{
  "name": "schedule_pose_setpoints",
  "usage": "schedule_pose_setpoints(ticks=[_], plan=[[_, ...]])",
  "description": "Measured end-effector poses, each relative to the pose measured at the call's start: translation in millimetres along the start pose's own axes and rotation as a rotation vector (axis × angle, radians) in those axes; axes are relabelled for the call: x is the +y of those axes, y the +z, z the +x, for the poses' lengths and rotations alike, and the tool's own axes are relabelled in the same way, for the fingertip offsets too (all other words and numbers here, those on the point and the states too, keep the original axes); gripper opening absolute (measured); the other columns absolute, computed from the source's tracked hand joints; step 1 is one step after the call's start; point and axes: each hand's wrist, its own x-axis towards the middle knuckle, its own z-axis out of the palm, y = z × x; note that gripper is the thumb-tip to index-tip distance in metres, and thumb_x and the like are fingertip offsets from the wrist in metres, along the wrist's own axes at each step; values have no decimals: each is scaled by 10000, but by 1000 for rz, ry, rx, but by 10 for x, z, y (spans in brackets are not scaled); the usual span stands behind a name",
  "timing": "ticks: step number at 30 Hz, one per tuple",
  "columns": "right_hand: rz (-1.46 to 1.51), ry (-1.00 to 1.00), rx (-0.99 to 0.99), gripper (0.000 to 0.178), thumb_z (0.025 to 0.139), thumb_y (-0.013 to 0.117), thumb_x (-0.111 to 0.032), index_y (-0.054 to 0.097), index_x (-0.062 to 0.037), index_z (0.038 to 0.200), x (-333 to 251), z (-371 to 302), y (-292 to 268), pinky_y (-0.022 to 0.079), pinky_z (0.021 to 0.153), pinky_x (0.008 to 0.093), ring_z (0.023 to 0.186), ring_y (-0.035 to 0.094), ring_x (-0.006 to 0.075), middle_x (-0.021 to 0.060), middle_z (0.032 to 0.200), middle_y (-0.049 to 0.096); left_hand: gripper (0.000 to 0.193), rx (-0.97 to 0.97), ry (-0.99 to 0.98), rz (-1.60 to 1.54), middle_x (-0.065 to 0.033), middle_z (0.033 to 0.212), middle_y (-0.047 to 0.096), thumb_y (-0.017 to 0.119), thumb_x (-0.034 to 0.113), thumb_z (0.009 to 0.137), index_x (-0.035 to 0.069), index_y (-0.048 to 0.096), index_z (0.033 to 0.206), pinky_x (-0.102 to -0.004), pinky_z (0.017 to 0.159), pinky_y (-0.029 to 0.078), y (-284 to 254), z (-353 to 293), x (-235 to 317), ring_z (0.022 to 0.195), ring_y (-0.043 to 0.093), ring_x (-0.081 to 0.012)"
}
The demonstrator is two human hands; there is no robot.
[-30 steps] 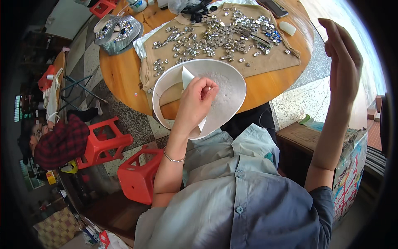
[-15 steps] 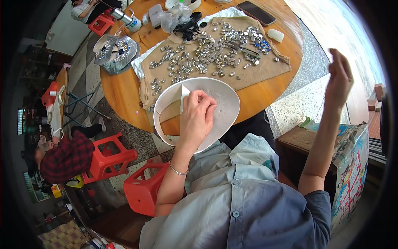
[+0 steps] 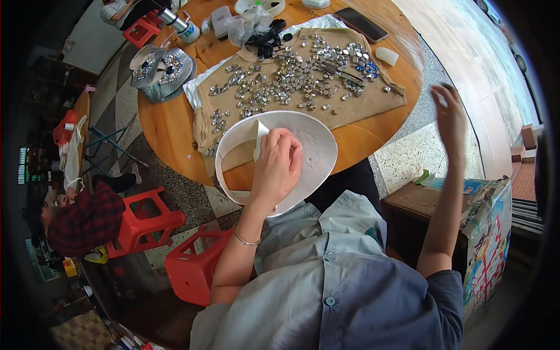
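Holding the white bowl [image 3: 303, 169] by its rim with our left hand [image 3: 279, 169] closed, we keep it level over the bench [image 3: 169, 125]. Our right hand [image 3: 450, 119] hangs open and empty, well clear.

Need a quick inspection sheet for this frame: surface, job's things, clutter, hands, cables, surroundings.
Surface: round wooden table, tan cloth spread over it.
Job's things: white shallow bowl; white strip inside it.
Clutter: small shiny metal pieces strewn on the cloth; phone; foil tray.
Hands: left hand on the bowl, at the strip; right hand raised, blurred, off the table.
Cables: nothing seen.
Surroundings: red stools; another person at left; printed box at right.
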Motion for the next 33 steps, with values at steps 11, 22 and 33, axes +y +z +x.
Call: schedule_pose_setpoints(ticks=[11, 22, 33], plan=[[-99, -570, -226, 240, 838, 530, -123, 571, -59, 1066, -959, 365, 975, 461, 723, 381, 839, 564, 280, 99, 926, 576, 101, -130, -427, -811, -15, 766, 529, 511, 122, 882, 23, 497, 865, -217, 628, 398, -1, 69, -150, 703, 486, -83], [576, -291, -569, 194, 839, 538, -186, 517, -10, 917, -1527, -644, 282, 447, 606, 392, 749, 571, 327, 174, 791, 563, 93, -104, -643, -1018, 0, 818, 572, 487, 158, 911, 69, 511, 900, -179, 677, 383, -45, 82, -132, 746, 487, -41], [281, -410, -720, 208, 838, 534, -212, 495, -8, 827, -1618, -709, 407, 435, 561, 429, 683, 560, 364, 176, 737, 554, 118, -81, -636, -1091, -16, 782, 566, 505, 149, 901, 31, 506, 894, -176, 625, 377, -47, 100, -121, 679, 463, -36]])
